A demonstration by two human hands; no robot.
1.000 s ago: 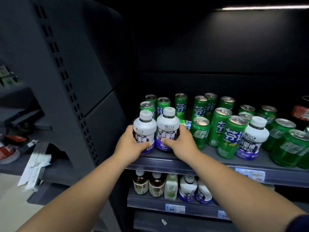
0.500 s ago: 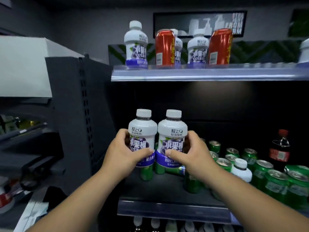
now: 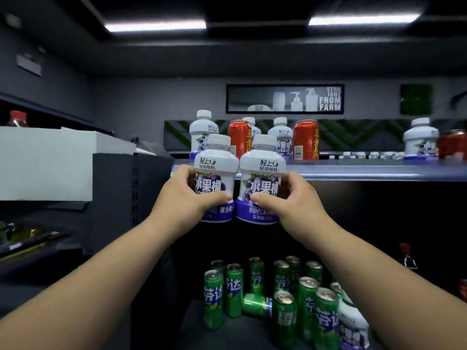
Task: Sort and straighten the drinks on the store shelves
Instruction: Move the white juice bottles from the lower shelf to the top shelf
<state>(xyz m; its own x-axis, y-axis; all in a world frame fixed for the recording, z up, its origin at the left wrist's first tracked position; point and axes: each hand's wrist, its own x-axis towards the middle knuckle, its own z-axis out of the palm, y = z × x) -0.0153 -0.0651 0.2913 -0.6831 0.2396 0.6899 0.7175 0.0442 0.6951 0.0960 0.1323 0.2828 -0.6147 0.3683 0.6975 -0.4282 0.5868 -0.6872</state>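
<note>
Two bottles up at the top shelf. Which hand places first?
Right, likely. The right hand holds the right bottle closer to the bare top shelf past the middle red can. The left bottle, in the left hand, faces a shelved bottle and the left red can; no gap shows there.

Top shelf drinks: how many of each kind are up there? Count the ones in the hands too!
White bottles on the top shelf: 4
Red cans on it: 3
Held white bottles, one in the left hand, one in the right hand: 2
Total: 9
</note>
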